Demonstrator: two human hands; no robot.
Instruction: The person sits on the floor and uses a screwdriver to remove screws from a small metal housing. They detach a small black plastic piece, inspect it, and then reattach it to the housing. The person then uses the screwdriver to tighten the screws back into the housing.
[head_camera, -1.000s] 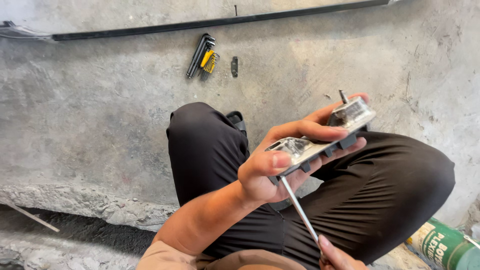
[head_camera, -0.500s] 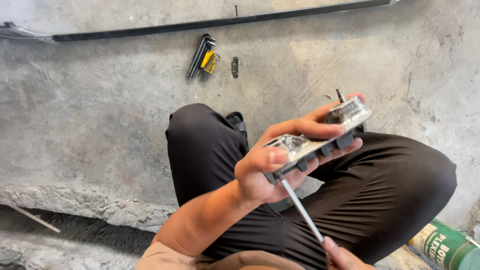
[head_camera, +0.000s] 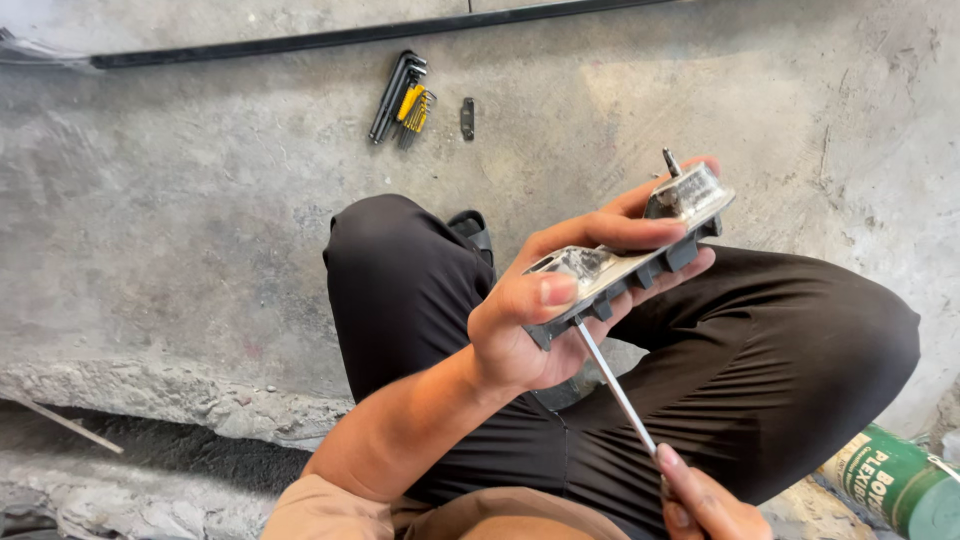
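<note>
A long grey metal fitting (head_camera: 630, 262) is gripped in the left hand (head_camera: 545, 315), the thumb pressed over its top and the fingers wrapped underneath, above the lap in black trousers (head_camera: 420, 290). A thin metal rod (head_camera: 615, 388) is held by the fingertips of the right hand (head_camera: 705, 500) at the bottom edge, its tip set against the underside of the fitting. A bundle of hex keys (head_camera: 402, 98) and a small dark plate (head_camera: 467, 118) lie well apart on the concrete floor (head_camera: 180, 200). A green can (head_camera: 895, 485) is seen at the lower right.
</note>
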